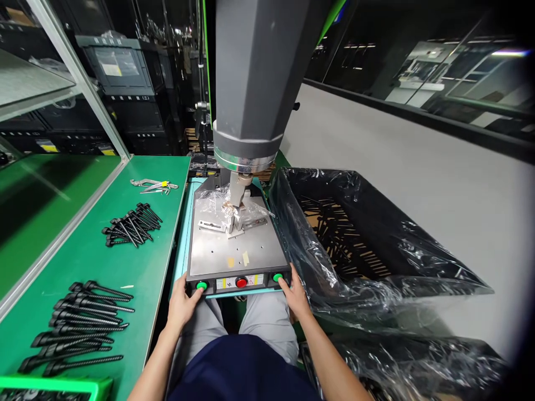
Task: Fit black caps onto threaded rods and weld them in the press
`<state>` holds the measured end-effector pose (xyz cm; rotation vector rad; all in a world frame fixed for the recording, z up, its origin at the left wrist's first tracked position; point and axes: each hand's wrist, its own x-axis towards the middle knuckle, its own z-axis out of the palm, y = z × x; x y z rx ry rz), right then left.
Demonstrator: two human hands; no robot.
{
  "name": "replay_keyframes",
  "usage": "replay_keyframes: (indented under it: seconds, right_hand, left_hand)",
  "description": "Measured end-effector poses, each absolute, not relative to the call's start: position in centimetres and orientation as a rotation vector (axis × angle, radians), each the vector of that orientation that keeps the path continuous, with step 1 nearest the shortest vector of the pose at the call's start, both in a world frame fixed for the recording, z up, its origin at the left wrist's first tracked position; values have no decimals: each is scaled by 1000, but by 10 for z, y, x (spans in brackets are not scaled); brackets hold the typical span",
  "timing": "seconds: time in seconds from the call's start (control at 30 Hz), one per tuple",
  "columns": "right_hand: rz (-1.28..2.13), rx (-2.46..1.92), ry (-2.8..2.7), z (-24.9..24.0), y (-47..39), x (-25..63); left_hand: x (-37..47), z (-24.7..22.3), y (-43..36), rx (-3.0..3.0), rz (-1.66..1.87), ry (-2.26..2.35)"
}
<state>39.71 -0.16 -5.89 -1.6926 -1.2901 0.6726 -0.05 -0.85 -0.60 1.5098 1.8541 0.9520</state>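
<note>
A bench press machine with a tall grey head (259,72) stands before me on a metal-topped base (217,256). My left hand (183,303) is closed round the base's front left corner, its thumb on the left green button (202,285). At the front right corner my right hand (296,293) grips likewise, thumb on the right green button (277,277). Between the buttons sits a red button (241,282). The machine's horn (238,189) comes down onto a small fixture (236,225) wrapped about with clear plastic film. Whatever lies under the horn is hidden by the film.
On the green table (146,267) at left lie two groups of black threaded rods with heads (79,323), plus pliers (154,183) and hex keys. A green bin (54,384) sits at its near edge. Right of the machine, a plastic-lined black crate (376,234) holds many dark rods.
</note>
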Motion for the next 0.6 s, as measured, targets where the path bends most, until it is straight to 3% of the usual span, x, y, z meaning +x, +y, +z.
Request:
replay_keyframes:
  seconds: [0.6]
  right_hand:
    - [740,-1568,-1148,-55,2,395]
  left_hand:
    - [8,-7,-10,1413,946,1889]
